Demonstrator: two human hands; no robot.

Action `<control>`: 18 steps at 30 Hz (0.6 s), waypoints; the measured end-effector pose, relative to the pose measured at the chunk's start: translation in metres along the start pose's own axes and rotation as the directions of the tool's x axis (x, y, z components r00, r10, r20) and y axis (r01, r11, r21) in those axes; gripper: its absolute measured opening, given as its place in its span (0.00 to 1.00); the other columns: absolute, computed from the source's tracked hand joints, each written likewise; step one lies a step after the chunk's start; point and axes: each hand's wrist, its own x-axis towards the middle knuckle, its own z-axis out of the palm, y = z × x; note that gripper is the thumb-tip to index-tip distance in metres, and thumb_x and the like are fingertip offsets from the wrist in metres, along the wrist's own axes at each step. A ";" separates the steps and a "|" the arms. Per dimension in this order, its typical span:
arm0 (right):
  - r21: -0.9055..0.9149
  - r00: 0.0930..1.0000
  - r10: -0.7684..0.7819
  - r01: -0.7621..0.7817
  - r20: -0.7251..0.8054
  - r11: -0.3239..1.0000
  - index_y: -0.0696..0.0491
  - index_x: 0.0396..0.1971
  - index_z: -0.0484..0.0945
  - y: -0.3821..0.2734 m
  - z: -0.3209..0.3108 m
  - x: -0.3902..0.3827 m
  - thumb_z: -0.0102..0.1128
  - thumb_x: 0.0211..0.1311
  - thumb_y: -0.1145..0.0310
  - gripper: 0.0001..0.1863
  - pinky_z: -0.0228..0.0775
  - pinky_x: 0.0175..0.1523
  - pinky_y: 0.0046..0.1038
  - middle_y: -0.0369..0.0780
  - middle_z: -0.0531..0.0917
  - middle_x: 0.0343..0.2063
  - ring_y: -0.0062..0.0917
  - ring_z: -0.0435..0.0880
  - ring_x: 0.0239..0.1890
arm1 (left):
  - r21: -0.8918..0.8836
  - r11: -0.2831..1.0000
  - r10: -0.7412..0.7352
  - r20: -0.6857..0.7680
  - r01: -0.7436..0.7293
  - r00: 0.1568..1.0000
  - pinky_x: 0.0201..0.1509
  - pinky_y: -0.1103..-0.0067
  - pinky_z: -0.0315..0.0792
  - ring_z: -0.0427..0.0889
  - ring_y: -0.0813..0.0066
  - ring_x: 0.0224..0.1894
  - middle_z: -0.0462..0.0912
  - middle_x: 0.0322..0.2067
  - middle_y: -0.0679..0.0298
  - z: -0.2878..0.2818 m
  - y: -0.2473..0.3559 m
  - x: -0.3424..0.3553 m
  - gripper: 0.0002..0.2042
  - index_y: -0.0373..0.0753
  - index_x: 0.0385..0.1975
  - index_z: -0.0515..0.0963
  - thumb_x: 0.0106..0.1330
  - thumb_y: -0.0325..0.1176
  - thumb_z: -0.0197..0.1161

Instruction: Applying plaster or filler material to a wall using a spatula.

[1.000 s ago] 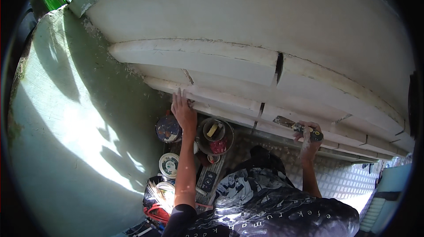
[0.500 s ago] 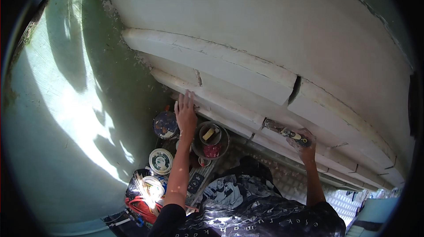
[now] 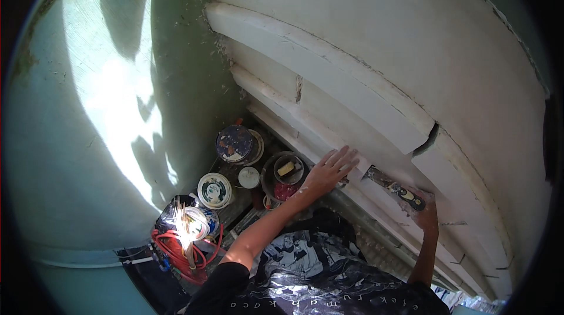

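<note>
My right hand (image 3: 424, 209) grips a putty knife (image 3: 408, 194) with a black and yellow handle. Its smeared blade rests at the edge of a white ledge, by a dark vertical joint. Whitish residue coats the fingers of that hand. My left hand (image 3: 330, 170) lies with fingers stretched out over the lower white ledge (image 3: 305, 116), to the left of the blade. A small dark bit shows beside its palm; what it is I cannot make out. Above both hands runs a thicker white ledge (image 3: 335, 63) with a dark gap (image 3: 425, 140) across it.
Below left stand a dark-lidded paint bucket (image 3: 235, 142), a white-lidded tub (image 3: 215, 190) and a round basin (image 3: 269, 179) holding a smaller bowl with a yellow block. A red cable (image 3: 170, 247) coils near sunlit bristles. A green wall (image 3: 182, 103) closes the left side.
My left hand has moved right along the ledge, closer to the putty knife. My right hand keeps its grip near the same joint. The whole view has shifted and turned.
</note>
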 end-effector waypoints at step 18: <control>-0.349 0.984 -0.141 0.095 -0.107 0.932 0.55 0.44 0.77 0.017 0.017 -0.029 0.67 0.50 0.66 0.20 0.70 0.42 0.30 0.44 0.81 0.35 0.33 0.80 0.36 | -0.137 0.461 -0.886 -0.012 0.877 0.464 0.48 0.67 0.70 0.77 0.52 0.46 0.79 0.43 0.56 0.009 -0.062 -0.204 0.24 0.41 0.52 0.71 0.51 0.21 0.56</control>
